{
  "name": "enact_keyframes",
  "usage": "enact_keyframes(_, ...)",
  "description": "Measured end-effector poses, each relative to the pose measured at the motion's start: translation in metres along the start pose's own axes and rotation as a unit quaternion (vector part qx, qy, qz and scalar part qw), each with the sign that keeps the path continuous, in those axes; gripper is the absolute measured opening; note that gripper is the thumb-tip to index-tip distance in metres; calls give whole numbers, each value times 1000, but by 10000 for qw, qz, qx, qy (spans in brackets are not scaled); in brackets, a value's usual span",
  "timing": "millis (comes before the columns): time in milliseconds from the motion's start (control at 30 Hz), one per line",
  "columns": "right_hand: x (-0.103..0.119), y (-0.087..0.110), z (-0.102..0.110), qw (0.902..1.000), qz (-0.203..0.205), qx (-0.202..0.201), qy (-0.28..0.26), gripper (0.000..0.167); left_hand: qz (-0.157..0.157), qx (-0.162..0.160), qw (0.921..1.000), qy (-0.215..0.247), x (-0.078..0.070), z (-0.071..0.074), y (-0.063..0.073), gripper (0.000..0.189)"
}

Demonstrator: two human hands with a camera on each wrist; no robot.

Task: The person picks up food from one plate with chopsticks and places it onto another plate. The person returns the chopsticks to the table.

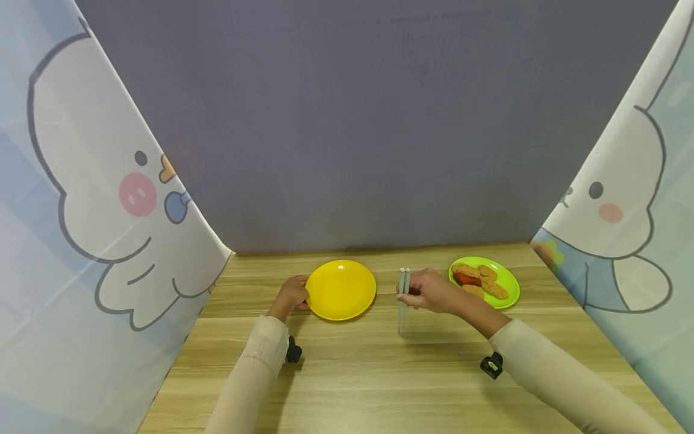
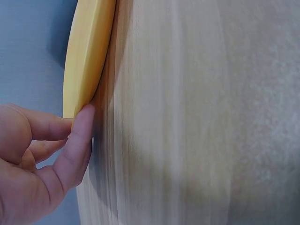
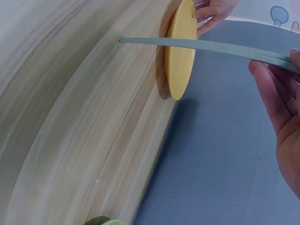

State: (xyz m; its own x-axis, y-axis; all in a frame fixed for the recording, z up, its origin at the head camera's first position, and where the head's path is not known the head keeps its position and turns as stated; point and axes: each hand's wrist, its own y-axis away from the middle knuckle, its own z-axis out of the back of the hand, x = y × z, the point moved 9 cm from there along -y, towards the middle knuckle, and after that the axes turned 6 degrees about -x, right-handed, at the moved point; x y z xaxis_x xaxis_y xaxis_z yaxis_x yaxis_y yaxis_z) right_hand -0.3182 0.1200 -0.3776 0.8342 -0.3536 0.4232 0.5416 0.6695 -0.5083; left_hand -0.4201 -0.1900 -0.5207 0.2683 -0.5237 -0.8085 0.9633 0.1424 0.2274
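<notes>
Pinching rim of round yellow plate (image 1: 340, 290) w/ L hand (image 1: 294, 293) — holding slim grey-green chopsticks (image 3: 220, 48) upright w/ R hand (image 1: 427, 290), near round lime-green plate (image 1: 511, 282) of brown food (image 1: 494, 288).

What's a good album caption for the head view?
Left hand grips a yellow plate, right hand holds chopsticks, breaded-looking food sits on a green plate.

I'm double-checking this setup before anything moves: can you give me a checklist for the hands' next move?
1. Yellow plate steadied: ok, the left hand pinches its rim.
2. Yellow plate bare: ok, nothing shows on it.
3. Chopsticks held: ok, the right hand grips both.
4. Chopsticks spread: not ok, they lie together.
5. Food in place: ok, on the green plate.
6. Chopsticks clear of the table: cannot tell from these views.
</notes>
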Motion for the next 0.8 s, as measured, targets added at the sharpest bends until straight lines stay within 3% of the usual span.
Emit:
enact_keyframes(167, 2, 0, 3, 9998, 115, -8, 134, 8, -59, 11, 10000, 32, -2, 2, 1, 71)
enact_keyframes(300, 4, -1, -3, 9993, 198, 282, 107, 15, -60, 26, 10000, 48, -3, 2, 2, 72)
enact_keyframes(467, -1, 0, -13, 9954, -296, 752, -517, 29, -35, 18, 10000, -6, -1, 1, 0, 71)
enact_keyframes(800, -11, -1, -8, 9920, -787, 888, -427, 27, -59, -23, 10000, -21, -1, 0, -1, 69)
